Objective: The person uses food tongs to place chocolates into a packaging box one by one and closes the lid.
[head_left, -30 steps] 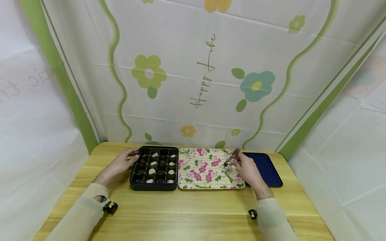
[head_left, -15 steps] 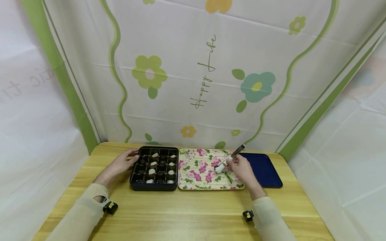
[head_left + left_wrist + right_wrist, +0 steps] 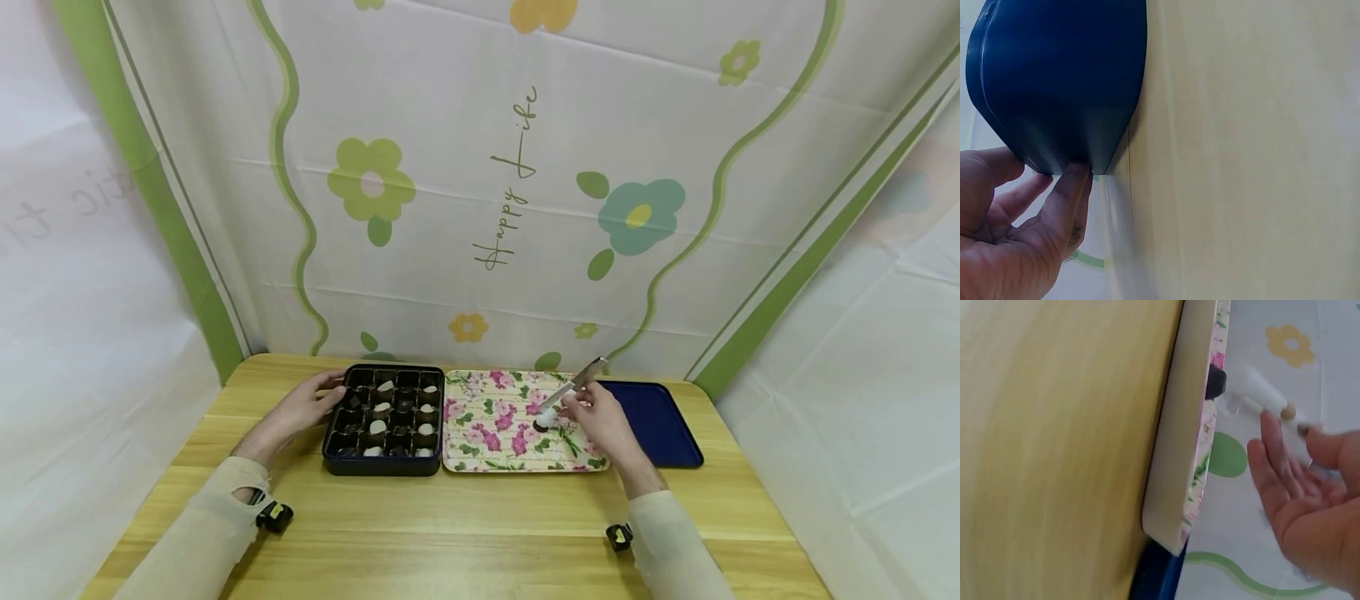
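Observation:
My right hand (image 3: pixel 606 417) holds a pair of tongs (image 3: pixel 577 385) with a metal body and whitish tips over the flowered tray (image 3: pixel 487 450). The two arms of the tongs look spread. Just below the tips, a dark piece like a chocolate (image 3: pixel 541 426) lies on the tray; in the right wrist view this piece (image 3: pixel 1215 382) rests by the tray's edge. My left hand (image 3: pixel 303 404) holds the back left corner of a dark box (image 3: pixel 382 467), thumb at the rim and fingers (image 3: pixel 1072 187) against the outer wall. Dark and white pieces (image 3: pixel 378 427) sit in its compartments.
A dark blue tray (image 3: pixel 667 425) lies right of the flowered tray, partly covered by it. All stand along the back of the wooden table (image 3: pixel 480 533). Behind them hangs a flower-printed curtain (image 3: pixel 465 167), with white sheets at both sides.
My right hand has brought the tongs leftward and lower over the flowered tray. The tongs' arms have spread, and the dark piece now shows below their tips. My left hand has stayed put.

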{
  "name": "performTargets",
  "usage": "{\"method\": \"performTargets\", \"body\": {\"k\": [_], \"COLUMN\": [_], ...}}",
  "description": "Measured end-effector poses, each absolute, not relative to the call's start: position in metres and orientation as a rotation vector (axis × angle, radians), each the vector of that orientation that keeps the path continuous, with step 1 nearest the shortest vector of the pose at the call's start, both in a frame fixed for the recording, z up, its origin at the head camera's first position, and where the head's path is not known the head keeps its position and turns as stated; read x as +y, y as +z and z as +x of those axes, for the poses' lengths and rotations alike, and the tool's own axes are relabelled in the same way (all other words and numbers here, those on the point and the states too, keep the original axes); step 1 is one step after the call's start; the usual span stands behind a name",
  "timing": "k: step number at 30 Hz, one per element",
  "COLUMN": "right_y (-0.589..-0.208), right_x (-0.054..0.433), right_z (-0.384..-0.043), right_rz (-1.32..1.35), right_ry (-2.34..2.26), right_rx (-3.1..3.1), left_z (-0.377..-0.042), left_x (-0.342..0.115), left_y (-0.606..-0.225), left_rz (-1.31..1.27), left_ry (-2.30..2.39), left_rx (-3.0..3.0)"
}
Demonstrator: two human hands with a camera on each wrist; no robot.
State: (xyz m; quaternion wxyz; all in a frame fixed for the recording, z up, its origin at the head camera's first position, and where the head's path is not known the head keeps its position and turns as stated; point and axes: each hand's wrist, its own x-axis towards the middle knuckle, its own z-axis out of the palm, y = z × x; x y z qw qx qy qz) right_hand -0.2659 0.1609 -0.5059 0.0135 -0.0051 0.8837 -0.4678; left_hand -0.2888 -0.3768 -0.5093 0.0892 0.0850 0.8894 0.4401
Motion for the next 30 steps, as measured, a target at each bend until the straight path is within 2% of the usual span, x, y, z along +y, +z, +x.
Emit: {"method": "performTargets", "body": {"k": [7, 10, 18, 30], "right_y": [-0.506, -0.509, -0.509, -0.492], "right_x": [0.160, 0.156, 0.144, 0.109], "right_z": [-0.264, -0.264, -0.264, -0.265], "right_rz": [-0.257, -0.255, -0.265, -0.364], "right_ry": [-1.181, -1.124, -1.050, -1.126], "right_rx": [2.887, 2.924, 3.017, 3.043], "left_z": [-0.301, -0.303, -0.287, -0.283], "left_x": [-0.387, -0.390, -0.377, -0.387], "left_y": [-0.524, -0.528, -0.505, -0.501], "left_rz": [0.308, 0.339, 0.256, 0.379], "left_ry": [1.361, 1.358, 1.289, 1.277], "left_rx": [2.636, 2.640, 2.642, 2.599]}}
